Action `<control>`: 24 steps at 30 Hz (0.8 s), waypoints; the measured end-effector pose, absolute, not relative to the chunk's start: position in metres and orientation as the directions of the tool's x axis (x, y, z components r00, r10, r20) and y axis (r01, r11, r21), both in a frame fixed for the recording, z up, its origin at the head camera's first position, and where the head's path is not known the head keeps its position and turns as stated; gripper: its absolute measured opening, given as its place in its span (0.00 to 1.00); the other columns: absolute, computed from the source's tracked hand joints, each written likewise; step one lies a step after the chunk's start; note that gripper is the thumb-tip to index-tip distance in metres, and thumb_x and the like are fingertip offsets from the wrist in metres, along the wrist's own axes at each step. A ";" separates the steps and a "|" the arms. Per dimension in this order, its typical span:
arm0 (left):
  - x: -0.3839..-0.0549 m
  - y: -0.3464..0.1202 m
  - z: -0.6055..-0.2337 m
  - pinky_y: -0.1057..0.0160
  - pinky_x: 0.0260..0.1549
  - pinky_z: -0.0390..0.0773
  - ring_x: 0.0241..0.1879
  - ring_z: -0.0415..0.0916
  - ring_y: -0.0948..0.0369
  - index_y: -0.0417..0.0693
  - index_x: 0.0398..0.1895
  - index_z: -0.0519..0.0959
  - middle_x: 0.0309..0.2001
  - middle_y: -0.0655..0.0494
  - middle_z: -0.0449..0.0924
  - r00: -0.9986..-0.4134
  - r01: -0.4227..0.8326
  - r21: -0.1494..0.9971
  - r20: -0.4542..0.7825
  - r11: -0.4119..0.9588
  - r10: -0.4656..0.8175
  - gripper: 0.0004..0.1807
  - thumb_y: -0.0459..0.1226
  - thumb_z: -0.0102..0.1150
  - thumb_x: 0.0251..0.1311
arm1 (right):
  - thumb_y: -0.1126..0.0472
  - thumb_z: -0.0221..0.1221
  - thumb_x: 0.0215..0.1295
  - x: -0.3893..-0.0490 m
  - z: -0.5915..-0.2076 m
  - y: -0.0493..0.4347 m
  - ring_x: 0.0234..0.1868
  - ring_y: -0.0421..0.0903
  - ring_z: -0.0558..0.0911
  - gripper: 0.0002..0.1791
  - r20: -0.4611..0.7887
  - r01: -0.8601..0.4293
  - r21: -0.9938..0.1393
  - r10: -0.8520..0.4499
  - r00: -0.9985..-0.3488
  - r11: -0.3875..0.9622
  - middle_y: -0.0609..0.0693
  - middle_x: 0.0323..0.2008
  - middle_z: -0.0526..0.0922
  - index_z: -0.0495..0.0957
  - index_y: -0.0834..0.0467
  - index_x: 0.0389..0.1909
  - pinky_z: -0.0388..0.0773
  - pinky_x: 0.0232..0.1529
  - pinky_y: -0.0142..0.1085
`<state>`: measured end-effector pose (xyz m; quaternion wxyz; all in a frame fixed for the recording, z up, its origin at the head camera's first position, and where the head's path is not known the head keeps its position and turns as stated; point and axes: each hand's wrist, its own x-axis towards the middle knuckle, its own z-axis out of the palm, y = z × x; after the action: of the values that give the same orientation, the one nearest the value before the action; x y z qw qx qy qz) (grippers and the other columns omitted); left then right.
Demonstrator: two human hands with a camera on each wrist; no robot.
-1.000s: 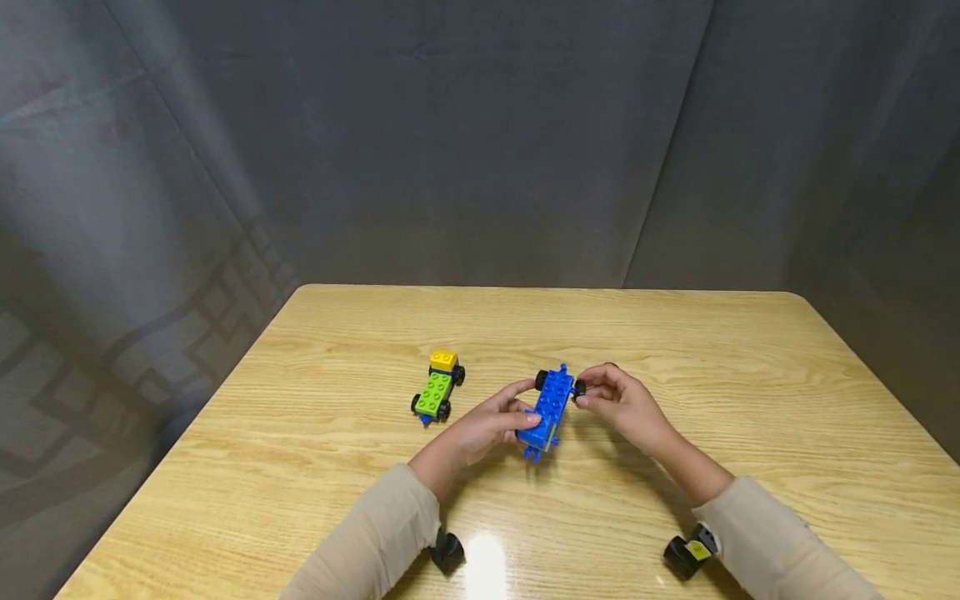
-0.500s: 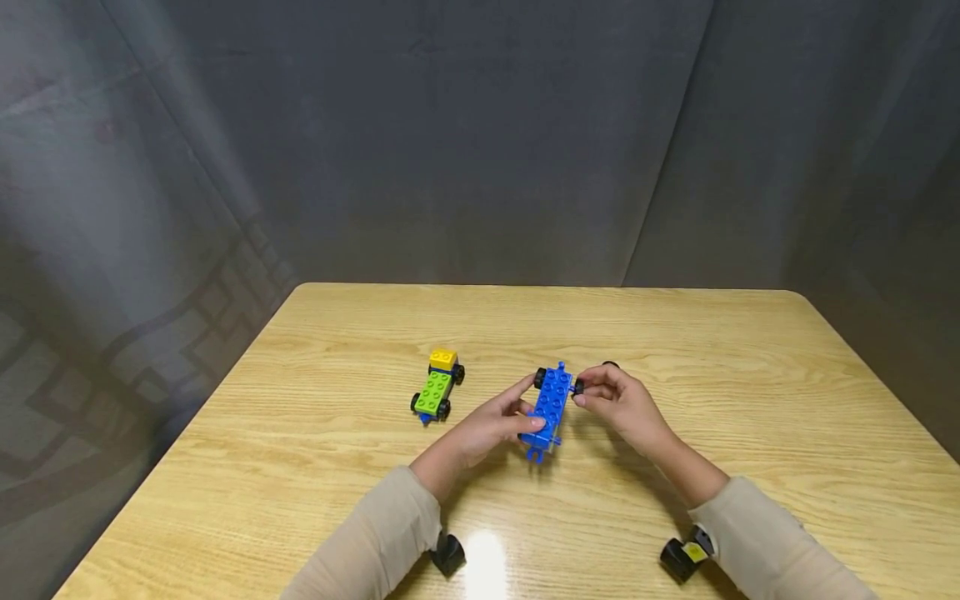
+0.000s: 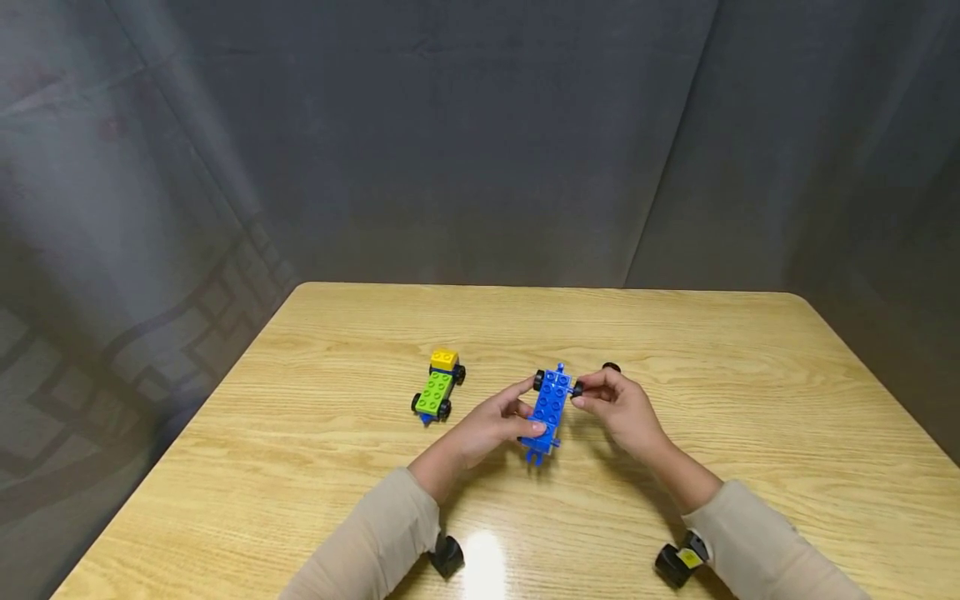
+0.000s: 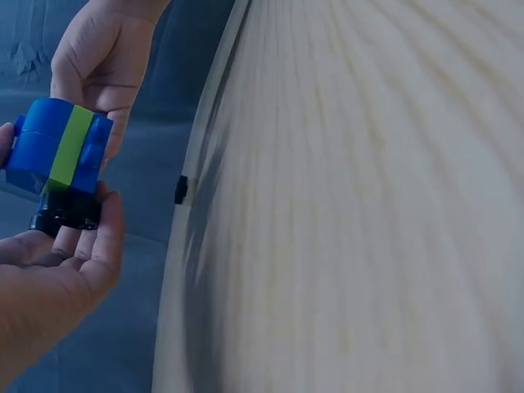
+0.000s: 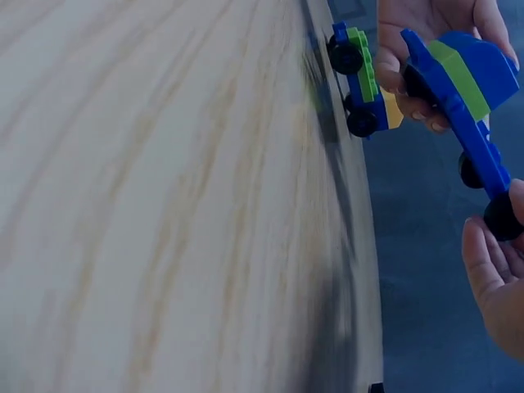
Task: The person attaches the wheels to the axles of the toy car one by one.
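Observation:
My left hand grips a blue building-block toy car by its raised rear block, thumb on top, holding it above the table. A lime-green stripe crosses that block in the left wrist view. On the car's right side, the fingertips of my right hand pinch a black wheel at the end of a short blue axle. Another black wheel sits on the opposite side. Near the rear, a blue peg sticks out bare. In the right wrist view, the wheel lies between thumb and fingers.
A second toy car, lime green with a yellow block and black wheels, stands on the wooden table to the left. A loose black wheel lies just behind my right hand. A grey curtain hangs behind the table.
The car has tilted slightly, showing more of its studded top. My right hand has edged a little left with the wheel, and the loose wheel behind it shows more.

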<state>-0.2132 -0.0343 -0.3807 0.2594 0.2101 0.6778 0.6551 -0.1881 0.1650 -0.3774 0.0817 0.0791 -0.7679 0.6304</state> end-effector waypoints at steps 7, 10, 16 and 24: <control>-0.211 -0.032 -0.378 0.64 0.35 0.70 0.35 0.69 0.60 0.45 0.64 0.54 0.36 0.49 0.70 -0.799 -0.040 0.998 -0.064 0.053 0.598 0.37 0.32 0.58 0.50 | 0.75 0.57 0.50 -0.188 -0.375 0.162 0.31 0.42 0.78 0.11 0.272 -0.255 -0.925 0.021 -0.962 0.280 0.62 0.33 0.75 0.71 0.73 0.36 0.75 0.34 0.35; -0.211 -0.031 -0.378 0.63 0.37 0.71 0.34 0.70 0.60 0.44 0.63 0.54 0.35 0.49 0.71 -0.810 -0.026 0.998 -0.054 0.055 0.584 0.37 0.31 0.58 0.49 | 0.76 0.56 0.50 -0.188 -0.374 0.160 0.30 0.42 0.78 0.10 0.278 -0.259 -0.922 0.027 -0.960 0.287 0.63 0.32 0.75 0.71 0.73 0.35 0.75 0.35 0.38; -0.209 -0.031 -0.377 0.63 0.37 0.71 0.33 0.70 0.61 0.45 0.63 0.54 0.34 0.50 0.72 -0.820 -0.017 0.998 -0.053 0.068 0.570 0.38 0.30 0.59 0.48 | 0.77 0.55 0.50 -0.189 -0.374 0.158 0.28 0.40 0.78 0.08 0.250 -0.232 -0.942 0.044 -0.967 0.243 0.64 0.32 0.75 0.70 0.74 0.34 0.76 0.33 0.37; -0.209 -0.030 -0.373 0.64 0.36 0.71 0.34 0.70 0.61 0.46 0.63 0.54 0.34 0.50 0.72 -0.820 0.014 0.996 -0.039 0.088 0.571 0.38 0.30 0.60 0.48 | 0.78 0.52 0.52 -0.189 -0.372 0.156 0.27 0.41 0.78 0.08 0.242 -0.225 -0.951 0.057 -0.969 0.213 0.64 0.30 0.75 0.69 0.75 0.34 0.76 0.32 0.34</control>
<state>-0.2090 -0.0304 -0.3730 0.2168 0.2077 0.7048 0.6427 -0.1894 0.1562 -0.3721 0.1127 0.0545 -0.7704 0.6251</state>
